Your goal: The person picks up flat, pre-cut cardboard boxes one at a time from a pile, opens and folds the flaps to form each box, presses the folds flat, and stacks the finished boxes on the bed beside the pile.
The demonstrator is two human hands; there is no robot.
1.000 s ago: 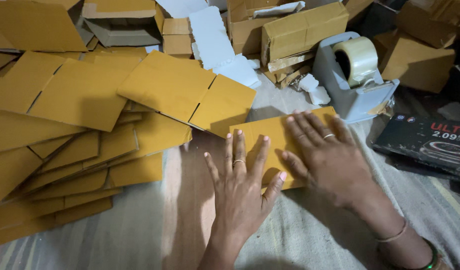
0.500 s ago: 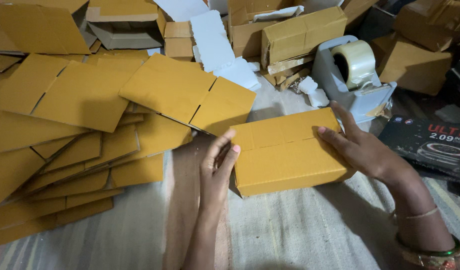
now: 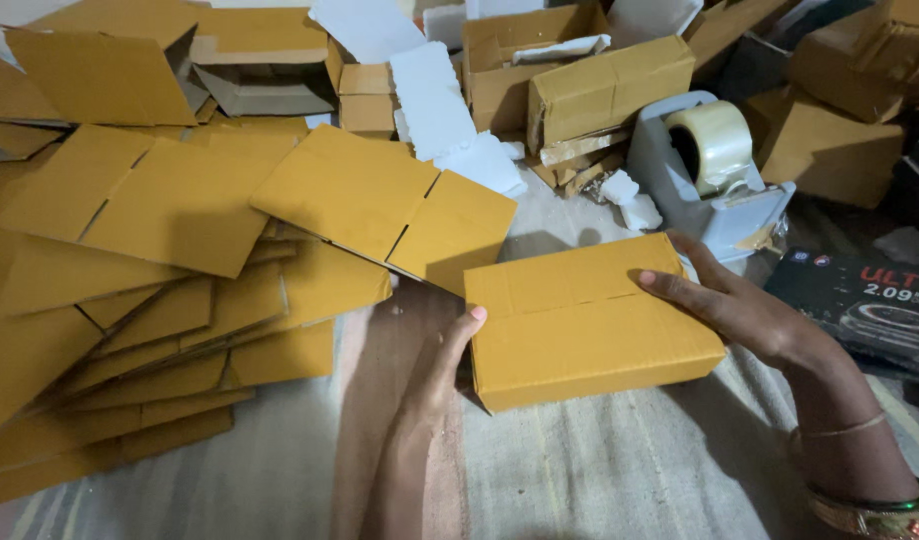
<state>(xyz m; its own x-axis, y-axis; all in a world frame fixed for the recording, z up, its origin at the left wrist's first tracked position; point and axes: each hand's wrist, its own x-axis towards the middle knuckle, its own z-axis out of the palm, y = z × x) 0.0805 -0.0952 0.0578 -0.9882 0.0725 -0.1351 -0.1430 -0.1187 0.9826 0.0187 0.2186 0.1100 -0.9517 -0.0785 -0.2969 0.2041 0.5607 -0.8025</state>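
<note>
Both hands are now lifting the folded cardboard box, earlier pressed flat: left hand gripping its near-left edge, right hand spread along its right side, near the tape dispenser.

Bare striped mat lies open below the folded cardboard box. Left, a stack of flat carton blanks crowds close. Behind, the tape dispenser stands just beside the box, with foam pieces and assembled cartons blocking beyond.
</note>
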